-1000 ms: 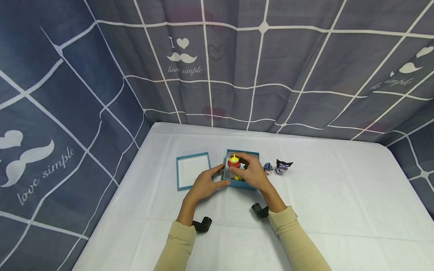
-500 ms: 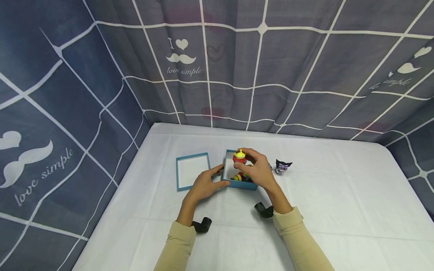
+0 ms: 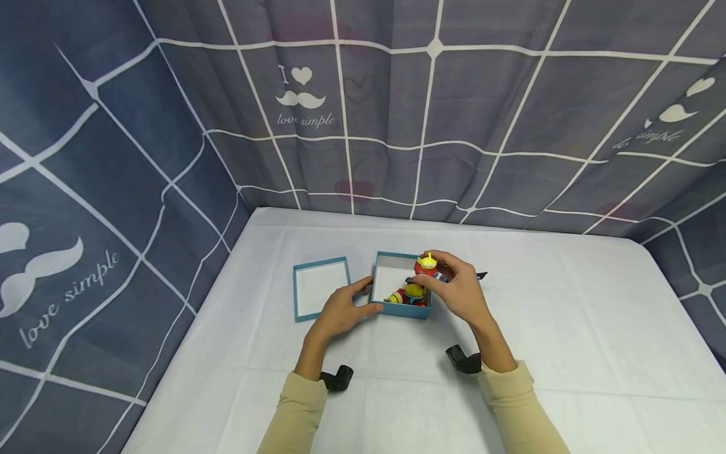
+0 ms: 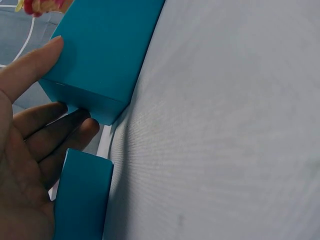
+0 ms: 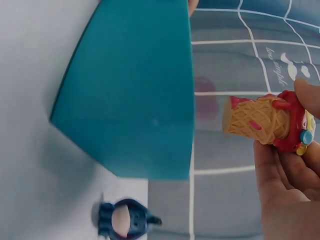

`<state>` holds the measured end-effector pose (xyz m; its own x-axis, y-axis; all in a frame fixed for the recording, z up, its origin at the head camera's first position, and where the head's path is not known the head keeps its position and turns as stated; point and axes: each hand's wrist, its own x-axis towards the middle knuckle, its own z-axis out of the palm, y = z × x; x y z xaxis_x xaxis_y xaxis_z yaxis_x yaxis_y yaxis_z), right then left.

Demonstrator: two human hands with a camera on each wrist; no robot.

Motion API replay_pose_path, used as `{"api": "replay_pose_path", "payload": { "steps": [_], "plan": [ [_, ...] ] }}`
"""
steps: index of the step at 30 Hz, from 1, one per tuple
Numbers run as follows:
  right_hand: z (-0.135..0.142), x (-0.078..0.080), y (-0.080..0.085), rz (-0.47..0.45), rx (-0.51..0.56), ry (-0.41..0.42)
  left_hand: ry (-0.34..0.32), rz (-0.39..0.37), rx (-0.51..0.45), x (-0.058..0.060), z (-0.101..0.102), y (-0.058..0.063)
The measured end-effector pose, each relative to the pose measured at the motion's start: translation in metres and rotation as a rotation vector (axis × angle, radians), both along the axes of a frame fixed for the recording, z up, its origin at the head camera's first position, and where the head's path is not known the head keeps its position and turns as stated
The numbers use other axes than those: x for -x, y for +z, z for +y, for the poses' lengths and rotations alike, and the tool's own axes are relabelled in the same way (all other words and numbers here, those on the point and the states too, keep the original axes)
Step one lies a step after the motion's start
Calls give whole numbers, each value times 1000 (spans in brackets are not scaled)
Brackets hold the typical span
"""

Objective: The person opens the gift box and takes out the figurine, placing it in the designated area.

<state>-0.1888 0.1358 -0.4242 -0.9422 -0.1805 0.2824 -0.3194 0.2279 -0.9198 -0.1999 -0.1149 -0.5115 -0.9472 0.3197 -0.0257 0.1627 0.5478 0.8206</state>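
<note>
My right hand (image 3: 460, 291) holds a small toy figure (image 3: 425, 265) with a yellow head, red body and waffle-cone base above the right edge of a teal box (image 3: 404, 311). In the right wrist view the figure (image 5: 265, 120) lies sideways between thumb and fingers, apart from the box wall (image 5: 130, 100). At the box's left front corner, my left hand (image 3: 344, 309) grips it, thumb on the front face (image 4: 105, 45) and fingers at the side. Inside the box lie more colourful figures (image 3: 413, 293), partly overlapping.
Left of the box lies its teal-rimmed lid (image 3: 295, 293), white inside up. A blue figure (image 5: 120, 220) stands right of the box. Behind the right hand, only a dark ear (image 3: 482, 275) of another figure shows. Black wrist-worn pieces (image 3: 338, 378) hang below the forearms.
The right hand has lifted the yellow-headed figure from inside the box and carried it right, to above the box's right edge. The left hand stays at the box corner.
</note>
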Motion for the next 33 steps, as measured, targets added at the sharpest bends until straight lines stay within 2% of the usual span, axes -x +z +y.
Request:
{"api": "replay_pose_path", "payload": {
  "steps": [5, 14, 22, 29, 33],
  "plan": [
    [13, -3, 0, 34, 4, -38, -2, 15, -8, -1, -1, -1],
    [40, -11, -3, 84, -22, -136, 9, -5, -2, -3, 0, -2],
    [76, -7, -30, 145, -93, -216, 14, 13, -14, -1, 1, -4],
    [80, -25, -12, 142, -105, -292, 8, 18, -11, -1, 1, -5],
    [87, -23, -19, 125, -96, -327, 9, 16, -18, -1, 1, -6]
  ]
}}
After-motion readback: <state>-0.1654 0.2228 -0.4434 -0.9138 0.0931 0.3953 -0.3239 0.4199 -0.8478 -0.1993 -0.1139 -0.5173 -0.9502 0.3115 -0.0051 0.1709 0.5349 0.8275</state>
